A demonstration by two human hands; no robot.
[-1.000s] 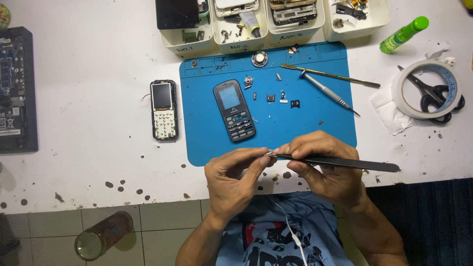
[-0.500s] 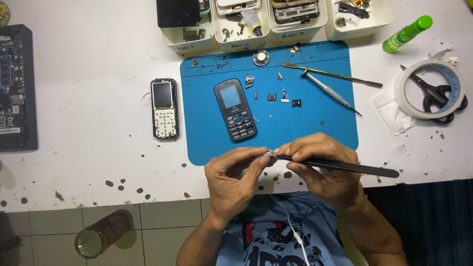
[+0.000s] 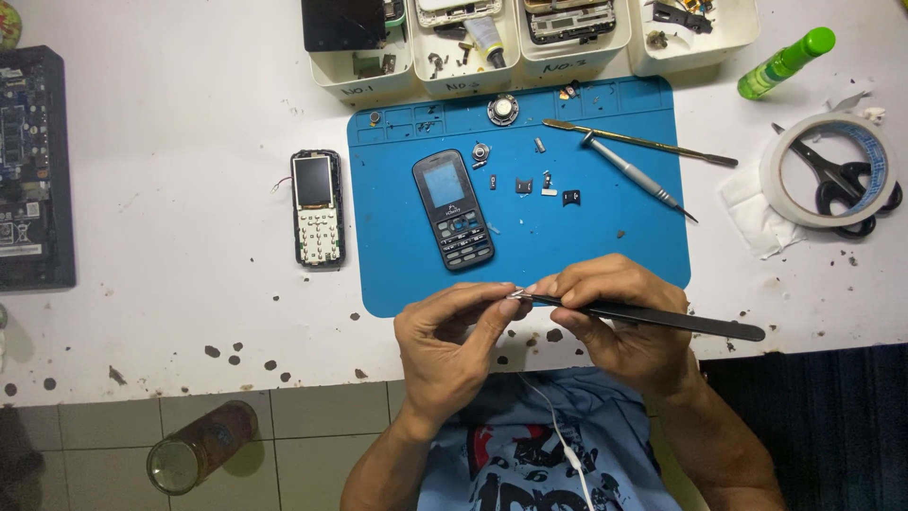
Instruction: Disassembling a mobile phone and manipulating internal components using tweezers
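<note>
My right hand point(image 3: 619, 317) grips long black tweezers point(image 3: 662, 319) that point left, at the near edge of the blue work mat point(image 3: 615, 246). My left hand point(image 3: 452, 345) meets the tweezer tip, with thumb and forefinger pinched on a tiny part point(image 3: 515, 294) too small to make out. Both hands hover over the table's front edge. On the mat beyond them lies a black keypad phone cover point(image 3: 453, 209) among several small loose parts point(image 3: 544, 183). An opened phone body with screen and white keypad point(image 3: 317, 207) lies on the white table to the left of the mat.
A metal spudger point(image 3: 643, 141) and a screwdriver point(image 3: 634, 175) lie on the mat's right. White parts bins point(image 3: 530, 43) line the far edge. A tape roll point(image 3: 785, 180) with scissors point(image 3: 837, 180), a green bottle point(image 3: 785, 62), a circuit board point(image 3: 28, 170) and a floor jar point(image 3: 199, 449) surround.
</note>
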